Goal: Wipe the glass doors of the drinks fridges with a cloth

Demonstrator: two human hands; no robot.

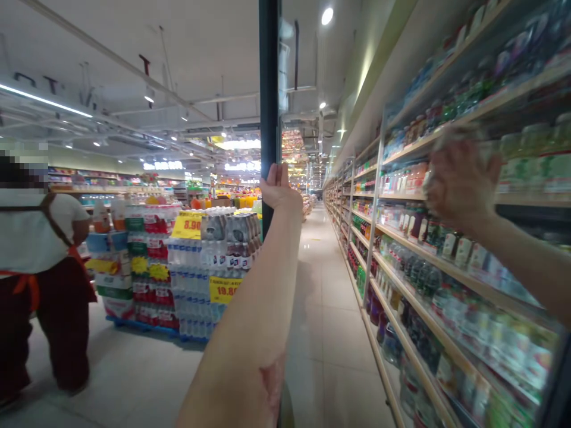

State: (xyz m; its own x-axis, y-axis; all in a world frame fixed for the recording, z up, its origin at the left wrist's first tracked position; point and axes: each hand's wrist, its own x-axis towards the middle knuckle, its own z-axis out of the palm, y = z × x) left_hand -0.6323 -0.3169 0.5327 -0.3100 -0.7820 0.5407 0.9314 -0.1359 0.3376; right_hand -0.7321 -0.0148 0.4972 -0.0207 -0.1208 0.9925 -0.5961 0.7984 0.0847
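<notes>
My left hand [277, 189] is wrapped round the edge of a dark glass cooler door [269, 101] that stands open in front of me, seen nearly edge-on. My right hand [459, 178] is raised toward the upper drink shelves [450, 270] on the right; it is smeared by motion, so its fingers are unclear. Rows of bottled drinks [419, 226] fill those shelves.
A tiled aisle [325, 309] runs straight ahead between the shelves and stacked water-bottle displays with yellow price signs [209, 261]. A person in a white shirt and red apron [40, 279] stands at the left with their back to me.
</notes>
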